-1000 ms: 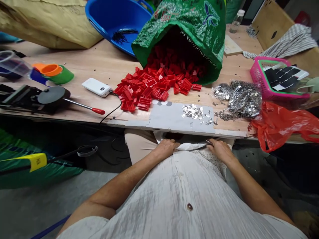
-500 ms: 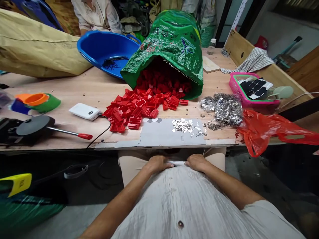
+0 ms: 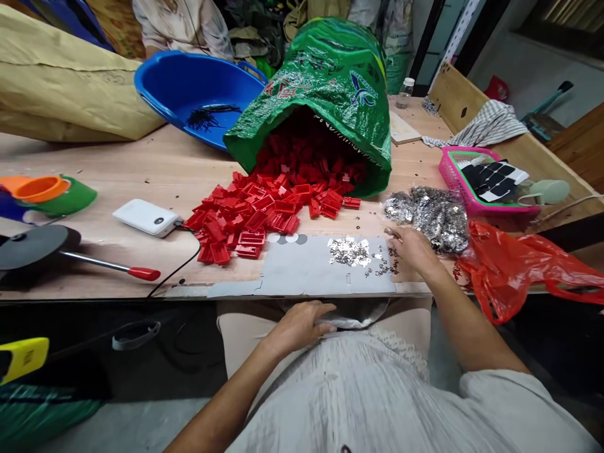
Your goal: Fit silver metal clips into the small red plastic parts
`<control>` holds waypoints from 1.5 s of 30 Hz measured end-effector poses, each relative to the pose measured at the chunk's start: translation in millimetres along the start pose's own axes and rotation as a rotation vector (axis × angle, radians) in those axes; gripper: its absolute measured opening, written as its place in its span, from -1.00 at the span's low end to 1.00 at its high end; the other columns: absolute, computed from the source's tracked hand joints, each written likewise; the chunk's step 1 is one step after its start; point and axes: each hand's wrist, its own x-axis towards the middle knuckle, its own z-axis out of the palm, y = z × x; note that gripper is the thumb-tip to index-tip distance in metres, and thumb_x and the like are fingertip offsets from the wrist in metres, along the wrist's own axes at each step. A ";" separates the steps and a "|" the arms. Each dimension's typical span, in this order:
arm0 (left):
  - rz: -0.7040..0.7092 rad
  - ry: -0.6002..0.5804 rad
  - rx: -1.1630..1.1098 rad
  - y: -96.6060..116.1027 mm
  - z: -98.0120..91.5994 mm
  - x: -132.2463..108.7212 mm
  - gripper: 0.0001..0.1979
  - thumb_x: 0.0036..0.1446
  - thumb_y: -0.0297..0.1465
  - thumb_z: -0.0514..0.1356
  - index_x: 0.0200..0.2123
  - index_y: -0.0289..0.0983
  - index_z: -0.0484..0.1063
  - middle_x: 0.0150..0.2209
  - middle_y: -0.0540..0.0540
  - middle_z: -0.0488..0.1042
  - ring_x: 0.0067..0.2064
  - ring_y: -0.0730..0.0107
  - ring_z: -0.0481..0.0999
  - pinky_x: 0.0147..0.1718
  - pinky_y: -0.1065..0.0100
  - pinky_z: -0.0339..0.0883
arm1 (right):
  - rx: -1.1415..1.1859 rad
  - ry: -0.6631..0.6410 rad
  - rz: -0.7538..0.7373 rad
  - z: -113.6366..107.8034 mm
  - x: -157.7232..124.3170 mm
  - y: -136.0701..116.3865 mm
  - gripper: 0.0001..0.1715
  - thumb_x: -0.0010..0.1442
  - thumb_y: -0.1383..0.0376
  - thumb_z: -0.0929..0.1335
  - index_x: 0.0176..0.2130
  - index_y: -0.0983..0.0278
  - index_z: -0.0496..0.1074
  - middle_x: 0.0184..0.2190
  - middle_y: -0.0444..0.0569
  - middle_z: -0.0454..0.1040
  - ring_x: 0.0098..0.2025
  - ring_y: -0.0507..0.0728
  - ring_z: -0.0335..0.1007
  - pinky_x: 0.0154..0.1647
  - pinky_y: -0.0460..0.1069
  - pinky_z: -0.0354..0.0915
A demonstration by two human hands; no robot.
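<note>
My right hand (image 3: 411, 246) rests on the table edge, fingers spread among small loose silver metal pieces (image 3: 350, 250) on a grey sheet (image 3: 302, 267), just left of a clear bag of the same metal pieces (image 3: 436, 215). It looks open and holds nothing I can see. My left hand (image 3: 302, 324) lies in my lap below the table edge, fingers stretched over the rim of a shiny metal bowl (image 3: 356, 319). A heap of red plastic parts (image 3: 264, 211) spills from a tipped green sack (image 3: 330, 82) toward the grey sheet.
A white power bank (image 3: 146, 218) with a black cable lies left of the red heap. A black disc tool with a red-tipped lever (image 3: 70, 251) stands at the left. A blue basin (image 3: 193, 94), pink basket (image 3: 481, 182) and red plastic bag (image 3: 514, 267) ring the table. Another person sits behind.
My right hand has left my lap and come up onto the table beside the silver pieces. The left hand stays in my lap. The view has tilted upward.
</note>
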 end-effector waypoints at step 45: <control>0.449 1.121 -0.012 41.2 -25.3 -6.1 -0.72 0.10 -0.52 0.27 -0.09 -0.23 0.43 -0.18 -0.10 0.57 -0.14 0.32 0.54 -0.14 0.29 0.43 | 0.690 0.241 -0.514 30.0 -74.9 -92.0 -0.88 0.26 0.28 0.36 -0.25 0.24 0.53 -0.40 -0.07 0.52 -0.37 0.07 0.40 -0.30 -0.05 0.29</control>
